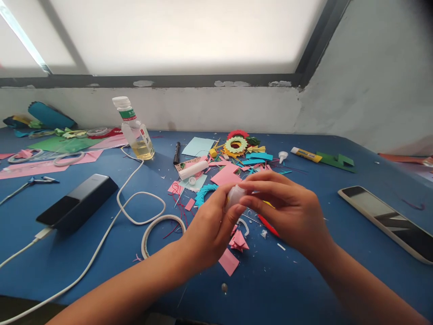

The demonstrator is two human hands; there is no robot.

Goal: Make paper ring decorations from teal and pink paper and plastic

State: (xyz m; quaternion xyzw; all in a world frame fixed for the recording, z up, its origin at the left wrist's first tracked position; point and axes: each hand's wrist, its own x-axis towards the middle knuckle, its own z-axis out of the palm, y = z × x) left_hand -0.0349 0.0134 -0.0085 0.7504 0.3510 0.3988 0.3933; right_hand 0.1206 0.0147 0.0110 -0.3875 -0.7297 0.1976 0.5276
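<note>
Frame centre: I'm clamping the white bottle (236, 195) in my left hand (208, 221), apparently steadying it, while my right hand (292, 210) is pinching its right side; pink paper (225, 174) is lying beyond

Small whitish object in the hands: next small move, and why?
I'd steady the small whitish object in the left hand and lift the right hand's fingertips slightly clear. Fingers cover most of it, so its shape and any opening can't be read; the left thumb and fingers already surround it and probably suffice to hold it.
</note>
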